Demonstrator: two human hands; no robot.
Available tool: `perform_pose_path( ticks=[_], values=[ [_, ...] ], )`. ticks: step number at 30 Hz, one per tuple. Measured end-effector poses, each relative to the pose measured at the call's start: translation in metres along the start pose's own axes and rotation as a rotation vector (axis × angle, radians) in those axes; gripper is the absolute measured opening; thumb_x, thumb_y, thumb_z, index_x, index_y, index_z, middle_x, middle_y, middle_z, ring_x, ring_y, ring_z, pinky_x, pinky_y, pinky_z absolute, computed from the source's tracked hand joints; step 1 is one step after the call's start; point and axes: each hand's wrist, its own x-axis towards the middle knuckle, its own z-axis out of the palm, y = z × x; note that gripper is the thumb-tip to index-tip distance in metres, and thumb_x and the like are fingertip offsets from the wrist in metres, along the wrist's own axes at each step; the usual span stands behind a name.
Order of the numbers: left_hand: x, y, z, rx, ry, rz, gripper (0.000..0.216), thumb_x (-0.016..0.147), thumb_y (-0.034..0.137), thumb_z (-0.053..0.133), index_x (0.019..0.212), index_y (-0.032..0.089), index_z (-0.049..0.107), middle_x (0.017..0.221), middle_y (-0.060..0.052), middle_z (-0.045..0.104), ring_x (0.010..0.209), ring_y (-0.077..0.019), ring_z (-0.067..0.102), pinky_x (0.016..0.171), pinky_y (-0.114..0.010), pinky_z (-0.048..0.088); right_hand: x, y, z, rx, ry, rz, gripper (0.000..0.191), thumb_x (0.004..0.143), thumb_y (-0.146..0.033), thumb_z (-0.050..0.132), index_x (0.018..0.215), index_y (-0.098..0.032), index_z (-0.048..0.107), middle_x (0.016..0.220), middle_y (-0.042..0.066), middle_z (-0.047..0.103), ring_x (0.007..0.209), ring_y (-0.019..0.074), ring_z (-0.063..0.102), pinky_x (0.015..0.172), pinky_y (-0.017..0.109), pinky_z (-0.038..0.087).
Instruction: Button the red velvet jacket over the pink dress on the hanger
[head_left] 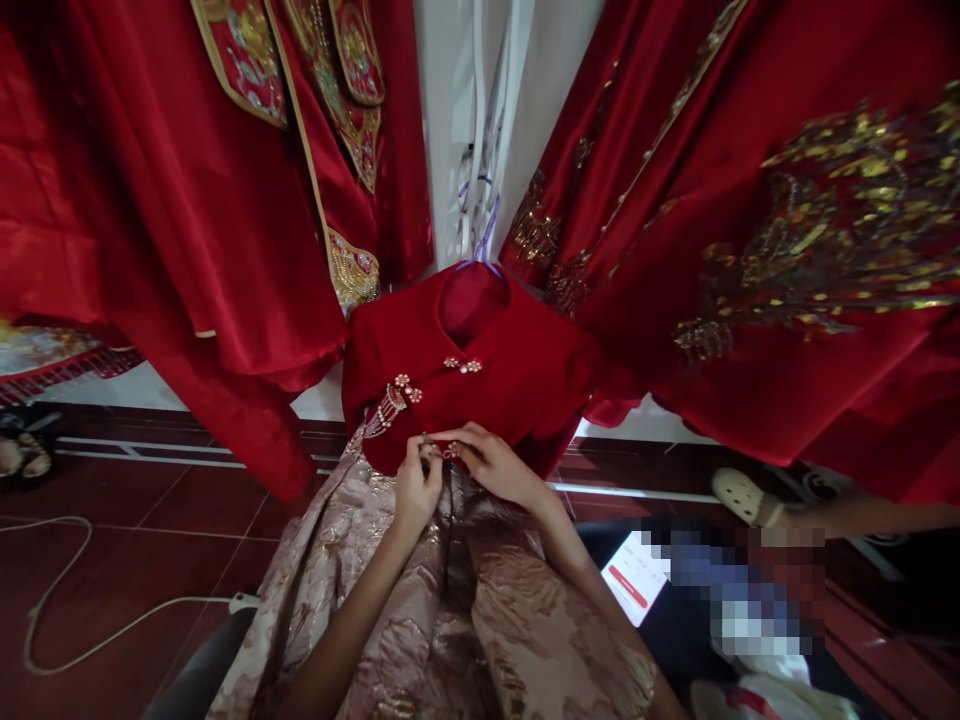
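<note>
A short red jacket (pixel 517 340) hangs on a purple hanger (pixel 484 245), with a jewelled flower clasp (pixel 462 366) across its front below the neckline. A beaded brooch (pixel 397 400) with dangling strands sits on the jacket's left side in view. At the lower front edge, my left hand (pixel 418 488) pinches one part of a second jewelled clasp. Close beside it, my right hand (pixel 491 462) has its fingers closed at the other part of that clasp (pixel 451 451). The fingertips partly cover the clasp, so whether its halves are joined is hidden.
Shiny patterned brocade (pixel 555 620) spreads below the jacket, under my forearms. Red embroidered garments (pixel 247 220) hang on both sides. A lit phone screen (pixel 634 578) and a person's foot in a cream clog (pixel 739 497) are at right. A white cable (pixel 90 665) crosses the tiled floor.
</note>
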Motion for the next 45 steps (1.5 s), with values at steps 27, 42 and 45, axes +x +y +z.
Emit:
perform_pose_path(
  ticks=[27,42,45],
  values=[
    [0.03,-0.02,-0.012,0.644,-0.104,0.198,0.025,0.09,0.023,0.044,0.107,0.025,0.062,0.092,-0.005,0.053,0.071,-0.0143,0.057,0.058,-0.023,0.042,0.006,0.035,0.032,-0.199,0.171,0.092,0.052,0.093,-0.025,0.038,0.145,-0.023,0.031,0.124,0.012,0.054,0.115,0.0219,0.054,0.097,0.039,0.045],
    [0.02,-0.009,-0.013,0.06,0.029,0.169,0.014,0.085,0.025,0.052,0.095,0.018,0.058,0.09,-0.004,0.061,0.081,-0.0132,0.061,0.07,-0.024,0.053,0.009,0.02,0.04,-0.168,0.294,0.15,0.031,0.088,-0.031,0.051,0.118,-0.029,0.062,0.108,0.003,0.068,0.093,0.017,0.064,0.082,0.028,0.051],
    [0.02,-0.007,-0.013,-0.019,0.009,0.112,0.015,0.081,0.022,0.056,0.095,0.017,0.059,0.091,-0.004,0.064,0.08,-0.0131,0.063,0.072,-0.026,0.055,0.008,0.022,0.043,-0.21,0.332,0.17,0.031,0.089,-0.031,0.052,0.117,-0.029,0.063,0.107,0.002,0.069,0.091,0.0179,0.065,0.08,0.029,0.051]
  ],
)
